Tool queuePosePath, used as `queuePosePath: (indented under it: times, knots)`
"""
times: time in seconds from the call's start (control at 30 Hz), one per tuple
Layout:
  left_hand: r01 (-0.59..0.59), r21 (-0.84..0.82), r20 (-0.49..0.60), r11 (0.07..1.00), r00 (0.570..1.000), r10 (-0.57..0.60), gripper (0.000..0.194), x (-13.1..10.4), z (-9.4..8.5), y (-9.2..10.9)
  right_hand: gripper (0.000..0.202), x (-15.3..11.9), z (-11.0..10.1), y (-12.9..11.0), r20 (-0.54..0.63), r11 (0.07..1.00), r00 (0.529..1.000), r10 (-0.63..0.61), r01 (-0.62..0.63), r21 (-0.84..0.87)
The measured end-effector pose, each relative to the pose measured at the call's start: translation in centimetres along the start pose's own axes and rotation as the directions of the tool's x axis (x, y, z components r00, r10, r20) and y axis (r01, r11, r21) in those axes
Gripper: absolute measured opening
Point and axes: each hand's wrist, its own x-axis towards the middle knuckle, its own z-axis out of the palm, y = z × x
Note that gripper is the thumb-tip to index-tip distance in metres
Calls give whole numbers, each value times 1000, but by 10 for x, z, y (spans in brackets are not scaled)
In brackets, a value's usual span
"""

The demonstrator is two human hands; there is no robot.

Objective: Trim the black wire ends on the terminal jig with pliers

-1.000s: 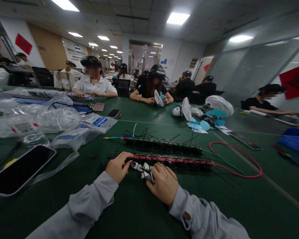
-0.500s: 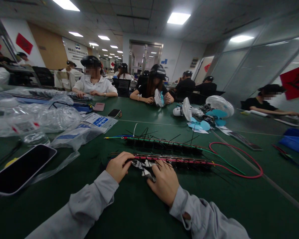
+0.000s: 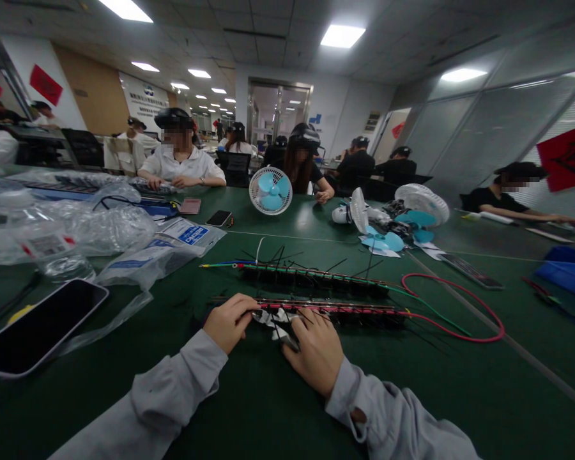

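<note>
My left hand [image 3: 230, 323] is closed, its thumb and fingers pinching the left end of a long black strip with a red wire [image 3: 354, 309] and many thin black cable ties along it. My right hand [image 3: 317, 351] is bent over the middle of this strip, fingertips on its near edge and thumb reaching left beneath. Crumpled white and grey pieces [image 3: 278, 324] lie between my hands, touching my right fingers; their kind is unclear. Just beyond, a similar black strip with a green wire [image 3: 316, 276] lies parallel, with cable tie tails sticking up.
A red cable loop [image 3: 501, 322] lies to the right. At left are a large phone [image 3: 43, 326], a water bottle [image 3: 52, 239] and plastic bags [image 3: 172, 246]. Fan parts [image 3: 419, 204] and a blue tray [image 3: 565, 271] lie farther right. Co-workers sit opposite, one beside a small fan [image 3: 271, 190].
Across the table, the small fan has moved left and now faces me; the co-worker there has shifted an arm. My hands and both strips have hardly moved.
</note>
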Motion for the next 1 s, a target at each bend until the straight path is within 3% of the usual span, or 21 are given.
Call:
queuePosePath:
  times: [1.0]
  knots:
    - [3, 42, 13, 999, 1000, -4, 27, 1, -1, 4, 22, 2, -1, 0, -4, 1000, 1000, -22, 22, -14]
